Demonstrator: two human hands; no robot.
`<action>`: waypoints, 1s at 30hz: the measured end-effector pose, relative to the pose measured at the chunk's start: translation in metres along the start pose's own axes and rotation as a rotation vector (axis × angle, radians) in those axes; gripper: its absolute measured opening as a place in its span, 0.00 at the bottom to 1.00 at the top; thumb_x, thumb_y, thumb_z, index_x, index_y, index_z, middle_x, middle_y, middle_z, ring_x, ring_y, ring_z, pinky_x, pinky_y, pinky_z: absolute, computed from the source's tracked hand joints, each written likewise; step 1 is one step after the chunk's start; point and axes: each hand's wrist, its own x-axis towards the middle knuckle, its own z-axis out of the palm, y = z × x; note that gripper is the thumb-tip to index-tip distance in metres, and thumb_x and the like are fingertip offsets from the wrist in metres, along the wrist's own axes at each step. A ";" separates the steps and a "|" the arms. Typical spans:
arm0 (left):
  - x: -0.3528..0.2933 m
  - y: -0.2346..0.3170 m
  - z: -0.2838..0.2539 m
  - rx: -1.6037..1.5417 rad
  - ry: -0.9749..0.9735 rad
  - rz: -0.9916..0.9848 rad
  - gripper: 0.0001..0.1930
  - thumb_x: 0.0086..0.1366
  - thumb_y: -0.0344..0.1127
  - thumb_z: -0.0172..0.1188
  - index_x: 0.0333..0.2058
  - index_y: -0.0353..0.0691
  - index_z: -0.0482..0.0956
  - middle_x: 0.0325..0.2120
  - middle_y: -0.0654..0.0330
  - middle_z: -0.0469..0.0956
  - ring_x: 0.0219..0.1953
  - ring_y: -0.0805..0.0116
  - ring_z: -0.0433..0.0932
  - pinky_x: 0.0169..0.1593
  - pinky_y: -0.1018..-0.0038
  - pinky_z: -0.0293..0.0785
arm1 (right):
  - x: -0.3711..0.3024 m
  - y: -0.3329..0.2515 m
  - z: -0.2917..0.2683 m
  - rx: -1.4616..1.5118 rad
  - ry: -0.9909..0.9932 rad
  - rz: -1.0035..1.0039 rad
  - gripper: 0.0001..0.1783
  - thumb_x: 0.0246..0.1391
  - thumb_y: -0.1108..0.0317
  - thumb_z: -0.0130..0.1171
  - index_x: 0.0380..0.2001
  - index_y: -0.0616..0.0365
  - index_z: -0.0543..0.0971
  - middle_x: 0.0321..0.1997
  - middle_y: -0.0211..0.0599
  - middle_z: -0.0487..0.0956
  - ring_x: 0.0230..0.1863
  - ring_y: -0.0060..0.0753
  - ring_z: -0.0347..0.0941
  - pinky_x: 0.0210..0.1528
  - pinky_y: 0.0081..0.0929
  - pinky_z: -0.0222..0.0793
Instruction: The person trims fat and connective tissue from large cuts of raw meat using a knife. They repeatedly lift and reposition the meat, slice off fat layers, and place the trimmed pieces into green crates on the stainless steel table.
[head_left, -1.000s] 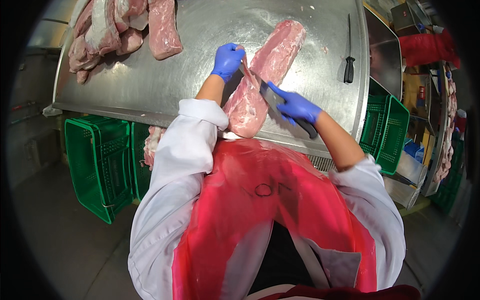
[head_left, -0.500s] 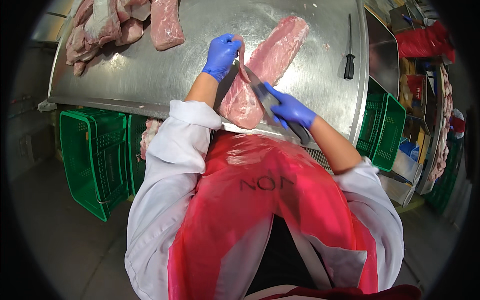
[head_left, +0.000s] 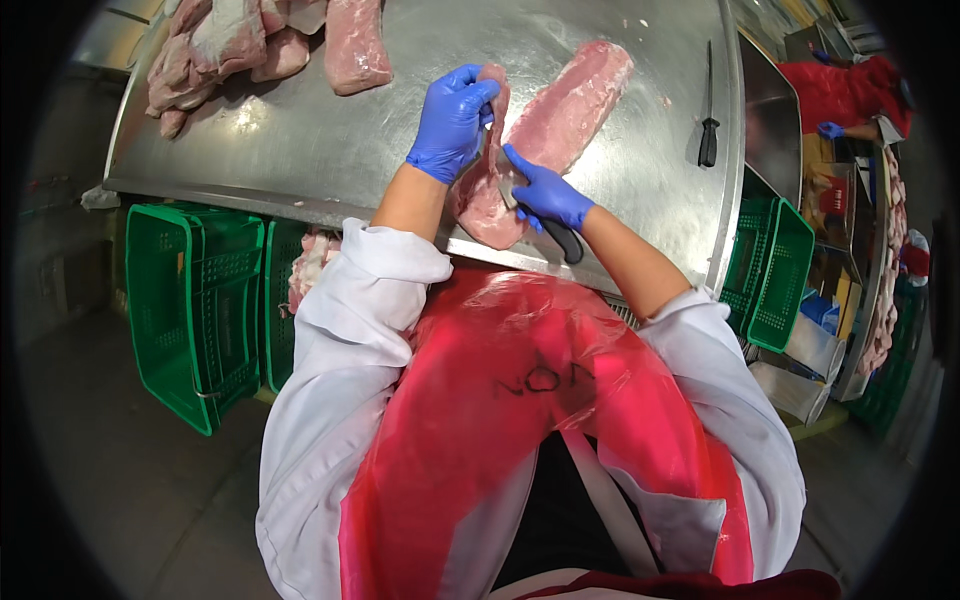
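A long pink pork loin (head_left: 575,105) lies slantwise on the steel table, its near end by the front edge. My left hand (head_left: 451,118), in a blue glove, is closed on the top of a thin strip of meat (head_left: 497,105), pulled up from the loin's left side. In my right hand (head_left: 551,196), also gloved in blue, is a knife (head_left: 564,240); its black handle points toward me. The blade sits at the base of the strip near the loin's near end, mostly hidden by my right hand and the meat.
A pile of meat pieces (head_left: 215,55) and another loin piece (head_left: 357,48) lie at the table's (head_left: 300,140) far left. A sharpening steel (head_left: 708,130) rests at right. Green crates (head_left: 165,310) stand below the front edge. A person in red (head_left: 850,95) works at far right.
My right hand has drawn the knife leftward and closer to my left hand. The strip in my left hand stands wider and longer off the loin. The whole view has shifted slightly.
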 end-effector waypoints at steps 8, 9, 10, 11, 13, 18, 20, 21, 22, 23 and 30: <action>-0.040 0.042 0.001 -0.238 0.034 0.037 0.06 0.65 0.25 0.59 0.40 0.37 0.79 0.24 0.70 0.74 0.22 0.84 0.68 0.26 0.84 0.64 | -0.039 -0.006 0.016 -0.100 -0.102 -0.038 0.46 0.59 0.74 0.45 0.78 0.38 0.43 0.25 0.39 0.79 0.20 0.29 0.75 0.26 0.29 0.75; -0.043 0.049 0.007 -0.238 0.024 0.042 0.05 0.65 0.25 0.59 0.40 0.38 0.78 0.25 0.70 0.74 0.23 0.83 0.69 0.27 0.84 0.64 | -0.014 -0.015 0.020 -0.127 -0.054 -0.071 0.46 0.59 0.73 0.46 0.77 0.40 0.44 0.28 0.41 0.81 0.24 0.33 0.77 0.31 0.30 0.75; -0.046 0.056 0.010 -0.238 0.021 0.050 0.05 0.65 0.25 0.58 0.39 0.40 0.78 0.26 0.70 0.74 0.24 0.83 0.70 0.28 0.84 0.65 | -0.012 -0.020 0.025 -0.099 -0.084 -0.045 0.46 0.59 0.72 0.46 0.77 0.39 0.43 0.29 0.41 0.81 0.24 0.33 0.77 0.32 0.30 0.75; -0.050 0.061 0.012 -0.239 0.019 0.059 0.05 0.66 0.26 0.57 0.39 0.41 0.77 0.27 0.71 0.74 0.25 0.82 0.71 0.29 0.84 0.66 | -0.014 -0.026 0.029 -0.072 -0.113 -0.018 0.46 0.59 0.72 0.46 0.78 0.39 0.43 0.29 0.42 0.81 0.24 0.33 0.78 0.33 0.30 0.76; -0.060 0.076 -0.004 -0.320 -0.033 0.111 0.07 0.66 0.26 0.57 0.42 0.38 0.78 0.29 0.69 0.76 0.27 0.82 0.72 0.31 0.85 0.67 | -0.019 0.021 0.041 -0.457 0.015 -0.378 0.45 0.61 0.72 0.45 0.78 0.39 0.40 0.28 0.41 0.80 0.21 0.31 0.77 0.29 0.30 0.77; -0.120 0.122 0.000 -0.316 0.120 0.250 0.15 0.65 0.32 0.56 0.50 0.36 0.76 0.35 0.62 0.76 0.35 0.71 0.74 0.41 0.73 0.73 | -0.054 -0.008 0.033 -0.216 -0.290 -0.173 0.43 0.62 0.70 0.47 0.77 0.38 0.44 0.25 0.45 0.80 0.20 0.29 0.78 0.28 0.29 0.78; -0.153 0.145 -0.009 -0.363 0.102 0.384 0.24 0.65 0.34 0.54 0.58 0.31 0.67 0.40 0.56 0.73 0.40 0.64 0.73 0.48 0.65 0.72 | -0.011 -0.024 0.049 -0.204 -0.325 -0.231 0.43 0.62 0.71 0.46 0.77 0.35 0.45 0.23 0.43 0.78 0.18 0.27 0.75 0.24 0.28 0.77; -0.168 0.158 -0.018 -0.403 0.105 0.484 0.30 0.65 0.34 0.52 0.63 0.27 0.60 0.43 0.52 0.70 0.43 0.60 0.71 0.52 0.59 0.70 | 0.006 -0.033 0.058 -0.119 -0.392 -0.202 0.43 0.61 0.73 0.45 0.77 0.33 0.46 0.21 0.41 0.76 0.15 0.27 0.73 0.22 0.28 0.75; -0.195 0.187 -0.030 -0.165 0.222 0.644 0.29 0.65 0.33 0.50 0.63 0.27 0.61 0.42 0.51 0.70 0.44 0.60 0.70 0.53 0.57 0.70 | 0.010 -0.040 0.074 -0.203 -0.408 -0.166 0.44 0.60 0.74 0.44 0.77 0.29 0.47 0.22 0.39 0.75 0.15 0.27 0.71 0.20 0.29 0.74; -0.221 0.209 -0.055 -0.103 0.055 0.667 0.28 0.66 0.33 0.50 0.63 0.27 0.61 0.45 0.49 0.70 0.45 0.59 0.71 0.54 0.56 0.70 | 0.001 -0.040 0.075 -0.211 -0.450 -0.209 0.45 0.60 0.75 0.44 0.77 0.29 0.47 0.22 0.38 0.75 0.16 0.26 0.71 0.20 0.28 0.74; -0.353 0.214 -0.238 0.560 0.983 0.320 0.20 0.68 0.38 0.56 0.53 0.29 0.75 0.45 0.50 0.80 0.46 0.61 0.78 0.54 0.67 0.73 | -0.089 0.021 -0.032 0.069 -0.118 -0.115 0.46 0.61 0.76 0.46 0.77 0.29 0.45 0.24 0.36 0.77 0.17 0.23 0.71 0.24 0.25 0.74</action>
